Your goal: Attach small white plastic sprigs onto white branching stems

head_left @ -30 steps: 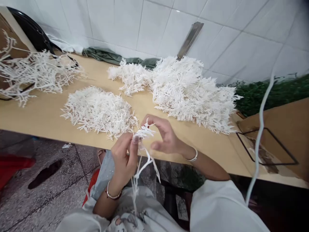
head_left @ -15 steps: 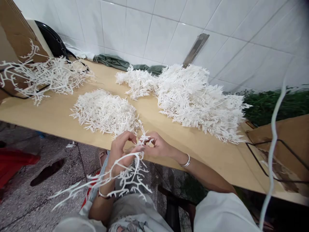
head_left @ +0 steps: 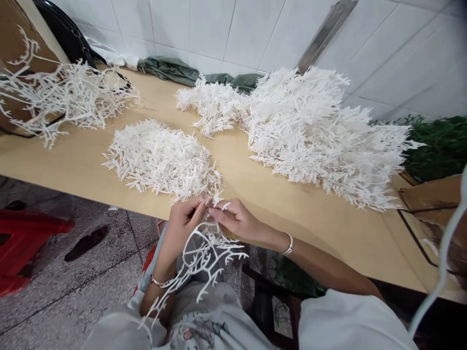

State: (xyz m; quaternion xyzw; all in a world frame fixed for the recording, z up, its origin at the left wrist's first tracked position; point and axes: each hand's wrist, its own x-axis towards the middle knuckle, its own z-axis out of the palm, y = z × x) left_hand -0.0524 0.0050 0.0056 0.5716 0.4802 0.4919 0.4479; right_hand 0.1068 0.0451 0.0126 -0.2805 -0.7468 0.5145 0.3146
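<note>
My left hand (head_left: 184, 221) and my right hand (head_left: 235, 218) meet at the table's front edge, fingertips close together. Both are closed around white plastic artificial branch pieces. A bare, forked white branch (head_left: 204, 257) hangs below the fingers over my lap. Small white sprigs poke out between the fingertips; which fingers pinch which piece is partly hidden. Just beyond my hands lies a heap of small loose white sprigs (head_left: 160, 158). Farther right is a larger pile of bushy white branches (head_left: 314, 131).
Tangled bare white stems (head_left: 80, 95) lie at the table's left end, by a black bag (head_left: 65, 29). Green cloth (head_left: 168, 68) runs along the tiled wall. Green foliage (head_left: 438, 146) and a cardboard box (head_left: 426, 197) are at right, near a hanging white cable (head_left: 443, 257). A red stool (head_left: 36, 243) stands left.
The dangling branch has swung from my left wrist toward the right, hanging lower under both hands. My fingers have drawn closer together. The camera view has shifted slightly.
</note>
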